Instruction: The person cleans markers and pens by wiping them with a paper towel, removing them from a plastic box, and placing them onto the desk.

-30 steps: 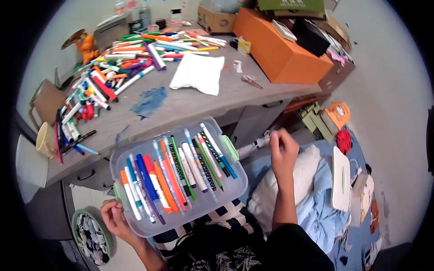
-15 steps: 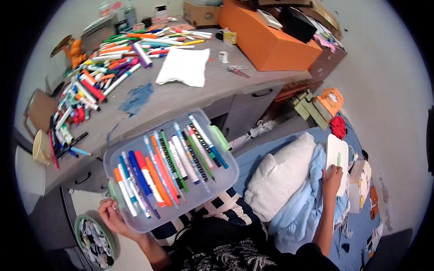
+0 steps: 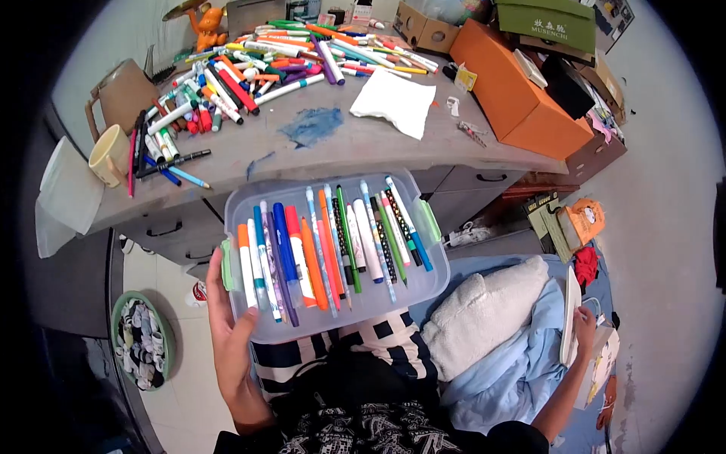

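Right hand (image 3: pixel 584 331) has tipped the panel (image 3: pixel 571 314) up, fingers probably clamped on it (small in view), leaving only left hand's (image 3: pixel 233 333) fingers clamped on the box (image 3: pixel 435 283).

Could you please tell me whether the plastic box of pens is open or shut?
The plastic box is open: no lid covers the pens inside.

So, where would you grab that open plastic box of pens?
Probably by the left and right walls of the box, near the green clips, one hand coming in from each side. It is wide and shallow, with loose pens lying side by side, so support at both ends should limit tipping. The left hand holds the left wall.
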A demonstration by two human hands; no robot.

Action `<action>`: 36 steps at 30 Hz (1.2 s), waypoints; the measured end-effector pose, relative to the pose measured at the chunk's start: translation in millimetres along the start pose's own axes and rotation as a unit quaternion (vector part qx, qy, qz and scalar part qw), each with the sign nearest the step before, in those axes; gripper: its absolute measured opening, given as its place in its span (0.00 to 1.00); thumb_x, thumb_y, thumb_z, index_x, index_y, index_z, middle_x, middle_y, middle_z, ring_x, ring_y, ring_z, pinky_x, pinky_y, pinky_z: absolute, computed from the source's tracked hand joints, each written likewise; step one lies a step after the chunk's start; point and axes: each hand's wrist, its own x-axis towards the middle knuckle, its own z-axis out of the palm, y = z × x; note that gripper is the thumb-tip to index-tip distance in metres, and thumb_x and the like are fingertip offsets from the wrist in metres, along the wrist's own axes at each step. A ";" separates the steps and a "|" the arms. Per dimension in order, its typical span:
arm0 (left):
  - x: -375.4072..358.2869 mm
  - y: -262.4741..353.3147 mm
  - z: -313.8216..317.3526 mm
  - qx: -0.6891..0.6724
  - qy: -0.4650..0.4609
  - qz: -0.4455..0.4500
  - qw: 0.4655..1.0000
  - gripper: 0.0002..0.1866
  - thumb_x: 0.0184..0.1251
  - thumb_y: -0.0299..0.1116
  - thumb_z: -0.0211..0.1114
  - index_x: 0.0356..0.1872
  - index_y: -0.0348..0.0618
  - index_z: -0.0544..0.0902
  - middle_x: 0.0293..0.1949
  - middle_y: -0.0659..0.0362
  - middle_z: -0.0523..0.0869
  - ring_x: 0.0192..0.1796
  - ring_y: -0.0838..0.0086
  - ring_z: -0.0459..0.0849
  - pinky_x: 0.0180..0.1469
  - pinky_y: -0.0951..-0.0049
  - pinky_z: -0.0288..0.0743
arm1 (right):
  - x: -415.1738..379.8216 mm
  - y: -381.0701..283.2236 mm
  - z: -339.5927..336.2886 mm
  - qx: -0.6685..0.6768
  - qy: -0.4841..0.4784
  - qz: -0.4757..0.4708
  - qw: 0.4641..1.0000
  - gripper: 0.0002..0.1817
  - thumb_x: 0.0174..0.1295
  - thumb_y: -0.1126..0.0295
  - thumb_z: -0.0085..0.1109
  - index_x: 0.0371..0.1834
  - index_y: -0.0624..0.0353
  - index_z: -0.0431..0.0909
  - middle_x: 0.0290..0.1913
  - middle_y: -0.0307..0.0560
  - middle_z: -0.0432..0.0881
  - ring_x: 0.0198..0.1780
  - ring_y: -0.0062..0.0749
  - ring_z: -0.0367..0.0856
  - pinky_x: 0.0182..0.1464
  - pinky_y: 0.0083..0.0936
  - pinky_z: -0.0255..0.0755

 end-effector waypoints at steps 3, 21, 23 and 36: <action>-1.6 3.7 2.7 -0.015 0.003 -0.013 1.000 0.49 0.38 0.24 0.49 0.75 0.37 0.58 0.73 0.47 0.61 0.75 0.62 0.59 0.76 0.65 0.47 | -2.9 12.4 5.5 -0.043 0.077 -0.008 0.996 0.19 0.64 0.63 0.63 0.50 0.69 0.80 0.43 0.52 0.85 0.41 0.33 0.82 0.44 0.28 0.74; -30.9 18.8 -35.6 0.014 -0.017 -0.026 0.999 0.42 0.42 0.15 0.43 0.71 0.25 0.61 0.72 0.44 0.65 0.74 0.64 0.63 0.74 0.69 0.51 | -37.7 -270.6 -27.5 0.043 -0.015 -0.181 0.982 0.07 0.58 0.79 0.60 0.40 0.67 0.79 0.30 0.35 0.76 0.30 0.15 0.73 0.34 0.14 0.68; -33.5 27.5 -35.0 -0.029 -0.021 -0.061 0.997 0.41 0.46 0.15 0.43 0.71 0.27 0.61 0.72 0.45 0.65 0.75 0.64 0.62 0.75 0.69 0.50 | -42.6 -318.4 -15.8 0.040 -0.050 -0.277 0.959 0.10 0.54 0.82 0.59 0.40 0.68 0.78 0.32 0.38 0.75 0.31 0.17 0.72 0.35 0.15 0.67; -31.7 18.7 -35.6 -0.034 0.017 -0.035 0.999 0.22 0.74 0.31 0.51 0.68 0.40 0.69 0.55 0.57 0.77 0.50 0.80 0.76 0.55 0.79 0.69 | -169.6 -528.1 106.8 0.061 -0.322 -0.617 0.716 0.18 0.48 0.77 0.70 0.45 0.65 0.82 0.37 0.50 0.78 0.35 0.37 0.80 0.33 0.27 0.74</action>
